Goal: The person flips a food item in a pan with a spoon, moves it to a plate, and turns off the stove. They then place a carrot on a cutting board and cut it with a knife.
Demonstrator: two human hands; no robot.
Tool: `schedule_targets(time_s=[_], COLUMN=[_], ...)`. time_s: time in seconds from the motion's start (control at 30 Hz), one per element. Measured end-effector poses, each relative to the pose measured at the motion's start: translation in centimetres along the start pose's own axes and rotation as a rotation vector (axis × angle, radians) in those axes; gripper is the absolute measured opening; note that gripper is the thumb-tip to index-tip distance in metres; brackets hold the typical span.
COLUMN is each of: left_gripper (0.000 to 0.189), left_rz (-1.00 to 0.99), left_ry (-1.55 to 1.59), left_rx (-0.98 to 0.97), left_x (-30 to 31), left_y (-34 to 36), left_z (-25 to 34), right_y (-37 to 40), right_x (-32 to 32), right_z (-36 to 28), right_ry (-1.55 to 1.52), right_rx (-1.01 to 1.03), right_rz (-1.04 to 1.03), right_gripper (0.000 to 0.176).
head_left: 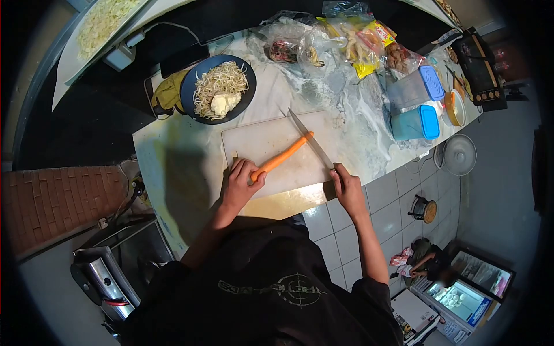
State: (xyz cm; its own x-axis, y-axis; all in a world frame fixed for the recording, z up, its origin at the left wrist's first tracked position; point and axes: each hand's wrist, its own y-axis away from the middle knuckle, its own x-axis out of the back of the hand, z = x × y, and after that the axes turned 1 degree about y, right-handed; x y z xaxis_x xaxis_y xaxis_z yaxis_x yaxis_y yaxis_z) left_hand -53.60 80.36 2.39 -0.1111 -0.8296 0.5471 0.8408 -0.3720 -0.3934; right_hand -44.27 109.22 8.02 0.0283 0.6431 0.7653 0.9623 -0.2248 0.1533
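A peeled orange carrot (281, 157) lies slantwise across a white cutting board (254, 135). My left hand (239, 183) is closed on its near end, at the board's left side. In my right hand (348, 189), the fingers wrap the handle of a kitchen knife (319, 149), which is hidden in the grip. The long blade points away and to the left, and crosses the carrot close to its far tip. A short piece of the tip shows on the far side of the blade.
Behind the board stands a dark blue plate (187, 92) with bean sprouts (222, 81) and a pale lump (224, 105). Plastic bags (360, 46) lie at the back. Two blue-lidded containers (412, 124) are to the right. A person (430, 262) crouches near an open fridge (461, 297).
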Motion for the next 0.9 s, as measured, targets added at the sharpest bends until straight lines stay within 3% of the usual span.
schedule_targets(time_s=[0.23, 0.3, 0.47, 0.57, 0.63, 0.9], left_gripper=[0.026, 0.026, 0.026, 0.026, 0.026, 0.027], left_rz=[-0.001, 0.004, 0.008, 0.016, 0.013, 0.018], left_ry=[0.005, -0.003, -0.027, -0.018, -0.004, -0.009], left_rx=[0.017, 0.002, -0.018, -0.018, 0.003, -0.016], left_x=[0.0, 0.0, 0.0, 0.0, 0.1, -0.1], left_y=[0.1, 0.1, 0.0, -0.1, 0.0, 0.0], left_z=[0.0, 0.0, 0.1, 0.2, 0.2, -0.1], right_y=[-0.6, -0.9, 0.4, -0.2, -0.8, -1.1], right_x=[0.5, 1.2, 0.7, 0.5, 0.8, 0.1], right_z=[-0.3, 0.4, -1.4, -1.1, -1.4, 0.2], right_ry=[-0.034, 0.031, -0.102, -0.023, -0.012, 0.026], right_rx=[0.021, -0.075, 0.066, 0.007, -0.045, -0.030], right_rz=[-0.006, 0.006, -0.011, -0.065, 0.032, 0.059], right_gripper=[0.018, 0.019, 0.019, 0.019, 0.019, 0.020])
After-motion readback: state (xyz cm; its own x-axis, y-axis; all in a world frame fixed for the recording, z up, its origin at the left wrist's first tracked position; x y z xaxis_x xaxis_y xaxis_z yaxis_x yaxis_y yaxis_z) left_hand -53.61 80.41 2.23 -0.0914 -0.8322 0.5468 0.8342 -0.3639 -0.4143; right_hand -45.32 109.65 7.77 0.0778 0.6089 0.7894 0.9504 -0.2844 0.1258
